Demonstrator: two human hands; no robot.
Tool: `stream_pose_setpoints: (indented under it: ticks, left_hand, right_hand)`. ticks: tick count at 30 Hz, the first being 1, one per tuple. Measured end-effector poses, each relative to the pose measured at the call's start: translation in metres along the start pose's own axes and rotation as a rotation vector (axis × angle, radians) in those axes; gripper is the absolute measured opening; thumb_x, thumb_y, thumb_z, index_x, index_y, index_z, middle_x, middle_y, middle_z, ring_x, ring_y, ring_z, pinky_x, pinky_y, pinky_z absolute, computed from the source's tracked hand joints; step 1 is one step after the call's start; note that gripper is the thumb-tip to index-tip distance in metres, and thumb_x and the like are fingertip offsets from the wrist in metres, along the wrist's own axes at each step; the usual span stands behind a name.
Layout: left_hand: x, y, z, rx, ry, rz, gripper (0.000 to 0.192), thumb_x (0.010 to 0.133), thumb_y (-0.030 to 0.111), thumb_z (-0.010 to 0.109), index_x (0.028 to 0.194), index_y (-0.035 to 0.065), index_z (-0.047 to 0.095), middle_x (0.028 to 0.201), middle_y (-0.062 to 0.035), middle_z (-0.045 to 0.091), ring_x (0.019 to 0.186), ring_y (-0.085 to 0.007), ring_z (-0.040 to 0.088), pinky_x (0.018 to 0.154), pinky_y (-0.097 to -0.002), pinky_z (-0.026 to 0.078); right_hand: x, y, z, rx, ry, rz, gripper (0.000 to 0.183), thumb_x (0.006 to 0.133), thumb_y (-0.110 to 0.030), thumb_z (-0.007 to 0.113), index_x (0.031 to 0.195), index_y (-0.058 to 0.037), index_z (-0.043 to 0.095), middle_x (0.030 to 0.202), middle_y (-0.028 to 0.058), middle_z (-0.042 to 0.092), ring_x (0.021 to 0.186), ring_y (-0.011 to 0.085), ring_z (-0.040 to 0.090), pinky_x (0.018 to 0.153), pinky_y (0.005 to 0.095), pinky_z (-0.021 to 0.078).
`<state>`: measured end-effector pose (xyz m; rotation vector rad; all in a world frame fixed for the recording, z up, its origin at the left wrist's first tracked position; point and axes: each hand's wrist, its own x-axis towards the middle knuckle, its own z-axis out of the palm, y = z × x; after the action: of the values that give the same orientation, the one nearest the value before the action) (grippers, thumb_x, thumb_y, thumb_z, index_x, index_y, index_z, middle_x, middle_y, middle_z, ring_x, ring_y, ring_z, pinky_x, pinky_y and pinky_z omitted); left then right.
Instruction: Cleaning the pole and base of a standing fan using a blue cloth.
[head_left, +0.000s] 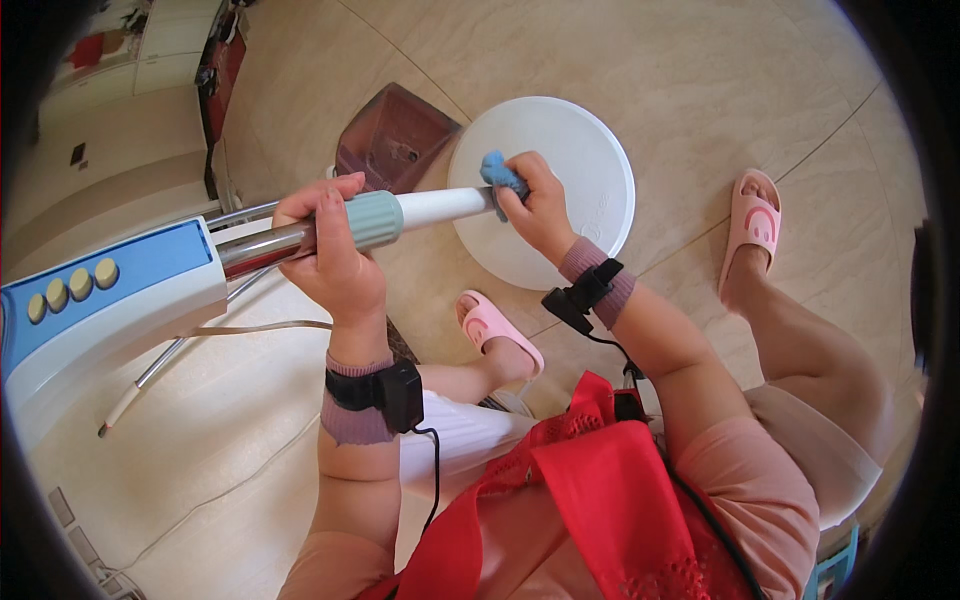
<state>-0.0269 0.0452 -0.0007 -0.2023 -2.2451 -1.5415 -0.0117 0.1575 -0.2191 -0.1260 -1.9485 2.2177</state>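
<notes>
A pedestal fan is tilted across the view, its white round base on the tiled floor. At the left is its blue and white control housing with several cream buttons. My left hand is wrapped around the chrome tube beside the ribbed green collar. In my right hand is a bunched blue cloth, pressed around the lower end of the white pole above the base. The fan's head is out of view.
A reddish-brown translucent dustpan lies beyond the pole. Behind the fan runs a thin metal rod. A power cord passes near my left wrist, and another cable trails along the pale surface. Pink slippers are on my feet.
</notes>
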Motion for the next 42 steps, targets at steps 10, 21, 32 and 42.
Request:
stream_pose_setpoints:
  ticks: [10,21,32,42]
  left_hand:
    - [0.000,-0.004,-0.002,0.033,-0.024,0.051,0.011,0.092,0.011,0.054,0.094,0.0001,0.051,0.091,-0.0153,0.062,0.090,-0.0273,0.063,0.089,-0.0446,0.051]
    - [0.001,-0.002,-0.001,0.028,-0.045,0.056,0.011,0.092,0.010,0.054,0.094,0.0003,0.052,0.090,-0.0151,0.061,0.090,-0.0277,0.063,0.089,-0.0441,0.052]
    - [-0.001,-0.002,0.000,0.016,-0.004,0.026,0.011,0.091,0.011,0.055,0.092,0.0006,0.052,0.091,-0.0150,0.061,0.091,-0.0283,0.063,0.088,-0.0450,0.052]
    - [0.000,-0.002,-0.004,0.012,-0.026,0.045,0.011,0.091,0.010,0.056,0.092,0.0003,0.052,0.090,-0.0148,0.061,0.089,-0.0274,0.062,0.090,-0.0447,0.051]
  right_hand:
    - [-0.014,-0.090,0.041,0.143,0.130,-0.639,0.038,0.066,-0.003,0.071,0.101,-0.0079,0.057,0.115,0.0159,0.052,0.098,0.0371,0.053,0.084,0.0467,0.0446]
    - [-0.006,-0.033,0.012,0.313,0.009,-0.367,0.039,0.071,-0.005,0.067,0.103,-0.0054,0.047,0.109,0.0194,0.051,0.097,0.0379,0.051,0.087,0.0424,0.0425]
    - [0.001,-0.045,0.032,0.016,-0.020,-0.720,0.041,0.066,0.000,0.071,0.098,-0.0079,0.046,0.124,0.0203,0.054,0.108,0.0402,0.054,0.089,0.0464,0.0440]
    - [-0.024,-0.003,0.021,0.150,-0.125,-0.314,0.034,0.076,0.002,0.071,0.098,-0.0065,0.046,0.126,0.0243,0.051,0.110,0.0432,0.053,0.089,0.0419,0.0470]
